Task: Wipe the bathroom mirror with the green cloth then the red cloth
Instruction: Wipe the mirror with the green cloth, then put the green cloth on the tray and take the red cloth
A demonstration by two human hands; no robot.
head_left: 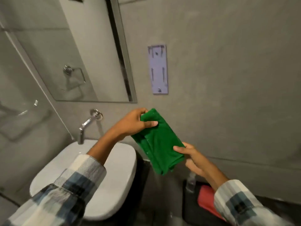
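A folded green cloth (158, 142) hangs in the air in front of the grey wall, held between both hands. My left hand (133, 122) pinches its upper left corner. My right hand (193, 158) grips its lower right edge. The mirror (65, 51) hangs on the wall at the upper left, above and to the left of the cloth. A red cloth (206, 200) lies low at the right on a dark surface, partly hidden by my right sleeve.
A white basin (117, 181) sits below the left arm, with a chrome wall tap (88, 123) above it. A pale plastic bracket (158, 69) is fixed to the wall right of the mirror. A clear bottle (190, 181) stands beside the red cloth.
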